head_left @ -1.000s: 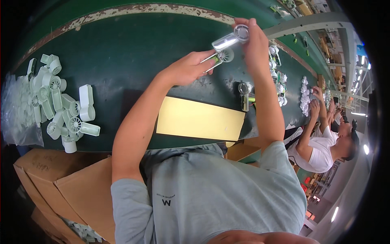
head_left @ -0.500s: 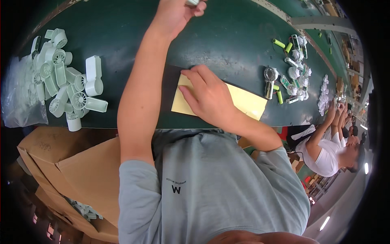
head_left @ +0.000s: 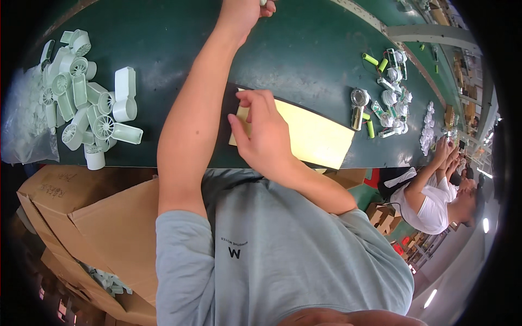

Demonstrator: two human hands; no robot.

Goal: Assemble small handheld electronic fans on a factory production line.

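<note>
My left hand [head_left: 240, 16] reaches to the far side of the table, partly cut off by the upper edge. Its fingers are closed on a pale green plastic piece [head_left: 263, 2], of which only a sliver shows. Closer in, my right hand [head_left: 265, 133] is over the left end of a yellow rectangular sheet [head_left: 312, 136], which lies on a dark backing. Thumb and bent fingers are apart, with nothing visible between them; whether the fingertips touch the sheet I cannot tell.
Several pale green fan housings [head_left: 81, 98] are heaped at the left beside a clear plastic bag [head_left: 27, 122]. Wired assemblies with green battery cells [head_left: 370, 58] lie at the right, near small white parts [head_left: 427, 127]. A cardboard box [head_left: 117, 209] stands below; a co-worker [head_left: 424, 204] sits at right.
My right hand has shifted left along the yellow sheet, uncovering more of it. The left hand has moved slightly right and farther out, and less of its pale piece shows.
</note>
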